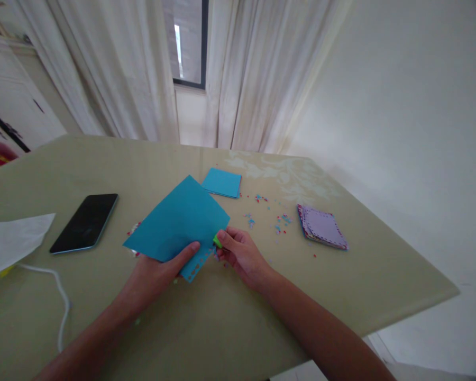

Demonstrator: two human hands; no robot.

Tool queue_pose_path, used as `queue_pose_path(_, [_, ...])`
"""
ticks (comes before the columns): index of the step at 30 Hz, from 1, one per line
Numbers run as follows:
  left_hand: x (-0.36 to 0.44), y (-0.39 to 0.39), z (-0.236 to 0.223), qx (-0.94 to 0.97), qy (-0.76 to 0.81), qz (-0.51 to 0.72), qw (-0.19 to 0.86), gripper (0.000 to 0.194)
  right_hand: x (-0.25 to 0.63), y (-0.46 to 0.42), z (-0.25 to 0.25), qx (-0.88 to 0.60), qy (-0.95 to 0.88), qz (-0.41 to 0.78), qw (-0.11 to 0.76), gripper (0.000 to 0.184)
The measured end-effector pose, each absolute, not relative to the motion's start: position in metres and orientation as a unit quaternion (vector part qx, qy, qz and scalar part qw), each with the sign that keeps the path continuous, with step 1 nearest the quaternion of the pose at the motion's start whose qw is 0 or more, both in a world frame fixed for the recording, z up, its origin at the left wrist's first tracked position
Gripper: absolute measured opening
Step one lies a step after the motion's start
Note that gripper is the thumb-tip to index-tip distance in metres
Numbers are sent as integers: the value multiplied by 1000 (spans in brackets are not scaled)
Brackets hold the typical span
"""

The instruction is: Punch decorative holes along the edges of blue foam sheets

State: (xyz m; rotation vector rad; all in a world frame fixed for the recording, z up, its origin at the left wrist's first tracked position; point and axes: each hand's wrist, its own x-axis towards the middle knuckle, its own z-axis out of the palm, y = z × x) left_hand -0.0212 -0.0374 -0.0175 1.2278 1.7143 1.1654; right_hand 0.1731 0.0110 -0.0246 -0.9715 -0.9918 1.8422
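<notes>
The left hand is holding a blue sheet of paper above the near middle of the table. Its thumb is pressing down on the top face, while the other fingers are mostly hiding underneath, so the paper is being pinched between them. The sheet is tilting, with one corner pointing far and another pointing near. Small cut-outs are running along its near right edge, starting at the near corner.

The right hand is gripping a small green tool at that same edge (most of the tool is hiding behind the fingers). Its thumb is pressing on the tool from above, and the other fingers are curling in below.

Tiny paper bits are lying scattered to the right of the sheet, in blue, red and pale purple. A blue paper stack is resting on the far side, just beyond the sheet. A purple paper stack with notched edges is sitting to the right, its sheets fanning slightly. On the left, a phone is lying dark-screened between the blue sheet and a white sheet, and a white cord is curving nearer.
</notes>
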Motion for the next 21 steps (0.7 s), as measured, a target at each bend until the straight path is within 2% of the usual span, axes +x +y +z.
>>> queue_pose_path(7, [-25,-35,-22,493,664,447,341,55,174,10,-25,-392,-413,721,395,59])
queue_pose_path(17, [-26,-34,-17,512,662,437,331,67,174,10,-22,-396,-418,717,394,57])
queue_pose_path(21, [-27,-34,-17,528,645,434,342,54,174,9,-20,-395,-416,717,396,57])
